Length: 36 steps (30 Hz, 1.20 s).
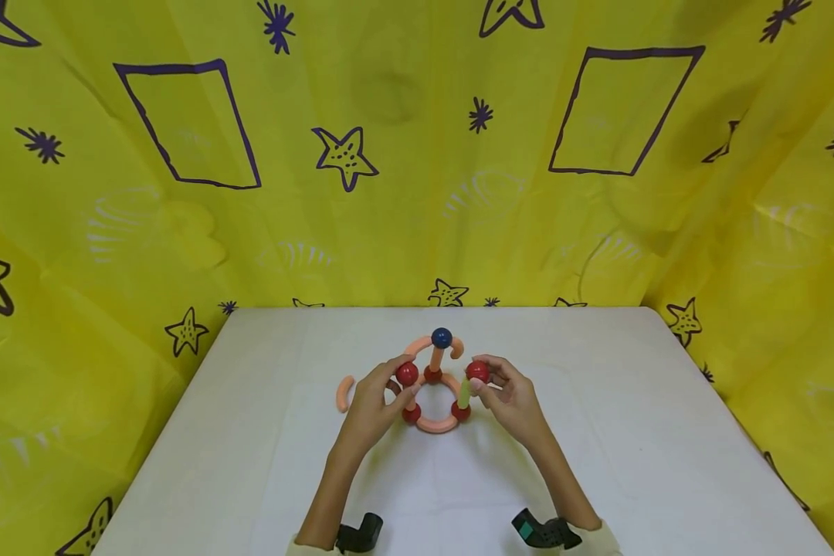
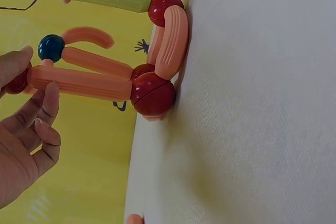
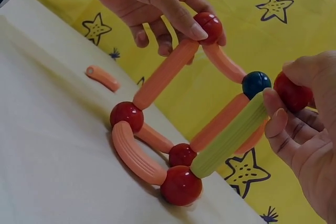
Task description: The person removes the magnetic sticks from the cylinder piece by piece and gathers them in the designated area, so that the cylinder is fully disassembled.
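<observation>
Fingers part-closed: your left hand, right hand pinch red balls, 10 and 2 o'clock of ring; likely light, stiff, slick; hold mid-ball.

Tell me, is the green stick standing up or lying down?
Standing up. The ribbed green rod rises from a lower red ball to the upper red ball that the right hand pinches.

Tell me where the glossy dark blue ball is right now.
In the head view, the glossy dark blue ball sits atop an upright orange rod, between the left hand and right hand and slightly beyond them.
</observation>
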{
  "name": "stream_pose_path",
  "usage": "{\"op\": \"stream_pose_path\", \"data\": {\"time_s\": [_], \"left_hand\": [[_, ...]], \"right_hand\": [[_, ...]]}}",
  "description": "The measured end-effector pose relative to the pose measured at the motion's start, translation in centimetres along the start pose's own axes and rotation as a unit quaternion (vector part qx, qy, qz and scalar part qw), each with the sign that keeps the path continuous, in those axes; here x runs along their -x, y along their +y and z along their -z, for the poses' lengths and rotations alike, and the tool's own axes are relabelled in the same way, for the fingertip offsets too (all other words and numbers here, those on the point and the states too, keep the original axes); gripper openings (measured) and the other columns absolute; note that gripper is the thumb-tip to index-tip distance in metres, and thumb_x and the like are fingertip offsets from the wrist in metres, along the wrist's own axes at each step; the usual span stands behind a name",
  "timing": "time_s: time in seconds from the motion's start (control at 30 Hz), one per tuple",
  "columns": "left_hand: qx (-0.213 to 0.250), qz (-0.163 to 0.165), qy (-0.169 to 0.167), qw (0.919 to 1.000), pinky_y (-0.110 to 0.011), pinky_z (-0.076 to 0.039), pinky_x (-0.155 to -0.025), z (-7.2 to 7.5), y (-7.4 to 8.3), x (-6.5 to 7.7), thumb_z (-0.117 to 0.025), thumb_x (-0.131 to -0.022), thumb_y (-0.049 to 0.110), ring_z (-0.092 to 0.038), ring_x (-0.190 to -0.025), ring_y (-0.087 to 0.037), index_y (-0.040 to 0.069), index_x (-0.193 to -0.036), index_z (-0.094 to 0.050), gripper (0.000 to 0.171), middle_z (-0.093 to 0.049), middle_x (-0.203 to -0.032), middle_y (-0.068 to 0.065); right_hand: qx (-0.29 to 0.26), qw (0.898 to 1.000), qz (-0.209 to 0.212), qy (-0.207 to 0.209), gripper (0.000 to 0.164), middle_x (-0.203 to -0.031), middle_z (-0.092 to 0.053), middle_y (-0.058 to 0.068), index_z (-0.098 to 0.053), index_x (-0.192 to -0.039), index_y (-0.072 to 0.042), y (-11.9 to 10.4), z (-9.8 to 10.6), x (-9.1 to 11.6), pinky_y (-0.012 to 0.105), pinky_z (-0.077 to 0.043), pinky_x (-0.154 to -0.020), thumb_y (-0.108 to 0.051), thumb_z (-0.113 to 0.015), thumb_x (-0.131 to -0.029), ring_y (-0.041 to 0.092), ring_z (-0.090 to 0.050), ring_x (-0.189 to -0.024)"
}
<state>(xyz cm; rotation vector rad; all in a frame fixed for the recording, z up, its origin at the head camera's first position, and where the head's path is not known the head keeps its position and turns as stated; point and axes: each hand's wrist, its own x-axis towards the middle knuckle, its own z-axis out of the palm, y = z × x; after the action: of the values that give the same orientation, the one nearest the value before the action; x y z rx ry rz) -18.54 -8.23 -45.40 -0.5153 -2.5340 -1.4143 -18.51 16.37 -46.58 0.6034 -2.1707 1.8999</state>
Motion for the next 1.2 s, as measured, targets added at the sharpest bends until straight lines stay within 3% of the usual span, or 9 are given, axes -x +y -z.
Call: {"op": "stream_pose_path", "data": {"time_s": [0.2,0.37,0.6,0.73,0.97,1.2], "left_hand": [[-0.007,0.009,-0.004,0.9999,-0.040,-0.056,-0.077,-0.1,0.0,-0.1,-0.071,-0.090,0.023,-0.058,-0.085,-0.014,0.015,-0.135,-0.057,0.047,-0.066,-0.108,-0.001],[0.002,0.001,0.000,1.0000,-0.038,-0.056,-0.077,0.0,-0.1,0.0,-0.071,-0.090,0.019,-0.058,-0.087,-0.014,0.014,-0.136,-0.057,0.048,-0.066,-0.111,-0.001],[-0.002,-0.002,0.002,1.0000,-0.038,-0.056,-0.076,-0.1,-0.3,0.0,-0.070,-0.091,0.022,-0.058,-0.085,-0.014,0.015,-0.135,-0.057,0.047,-0.066,-0.109,-0.001],[-0.009,-0.001,0.003,1.0000,-0.032,-0.056,-0.074,0.0,-0.3,0.0,-0.070,-0.091,0.023,-0.058,-0.084,-0.012,0.016,-0.135,-0.057,0.047,-0.066,-0.109,0.000],[0.005,-0.009,0.008,0.9999,-0.027,-0.055,-0.074,0.2,-0.4,0.0,-0.070,-0.091,0.022,-0.059,-0.087,-0.014,0.017,-0.135,-0.057,0.046,-0.066,-0.109,0.001],[0.026,0.004,-0.007,0.9996,-0.025,-0.054,-0.074,0.0,-0.3,0.2,-0.069,-0.092,0.025,-0.058,-0.092,-0.017,0.020,-0.137,-0.055,0.047,-0.064,-0.110,0.002]], "right_hand": [[-0.061,0.997,-0.045,0.004,0.038,-0.117,-0.061,0.031,-0.047,-0.134,0.002,0.5,0.1,0.1,0.019,-0.052,-0.063,-0.008,-0.057,-0.098,0.011,-0.063,-0.081],[-0.109,0.992,-0.071,0.007,0.035,-0.117,-0.066,0.017,-0.047,-0.133,0.001,0.7,0.2,0.3,0.019,-0.051,-0.065,-0.014,-0.052,-0.102,0.013,-0.060,-0.079],[-0.173,0.978,-0.108,0.048,0.032,-0.120,-0.067,0.008,-0.049,-0.131,-0.007,0.8,0.4,0.3,0.017,-0.049,-0.068,-0.018,-0.054,-0.101,0.010,-0.057,-0.081],[-0.201,0.969,-0.120,0.080,0.037,-0.121,-0.067,0.004,-0.046,-0.132,-0.004,0.7,0.4,0.2,0.019,-0.053,-0.073,-0.016,-0.056,-0.099,0.011,-0.060,-0.086],[-0.210,0.961,-0.131,0.121,0.046,-0.116,-0.056,0.003,-0.037,-0.137,0.006,0.9,1.0,-0.2,0.022,-0.057,-0.078,-0.009,-0.057,-0.098,0.012,-0.070,-0.094],[-0.167,0.944,-0.209,0.191,0.045,-0.115,-0.060,-0.003,-0.053,-0.132,-0.005,1.5,2.7,-0.5,0.023,-0.057,-0.078,-0.020,-0.068,-0.092,0.006,-0.067,-0.096]]}}
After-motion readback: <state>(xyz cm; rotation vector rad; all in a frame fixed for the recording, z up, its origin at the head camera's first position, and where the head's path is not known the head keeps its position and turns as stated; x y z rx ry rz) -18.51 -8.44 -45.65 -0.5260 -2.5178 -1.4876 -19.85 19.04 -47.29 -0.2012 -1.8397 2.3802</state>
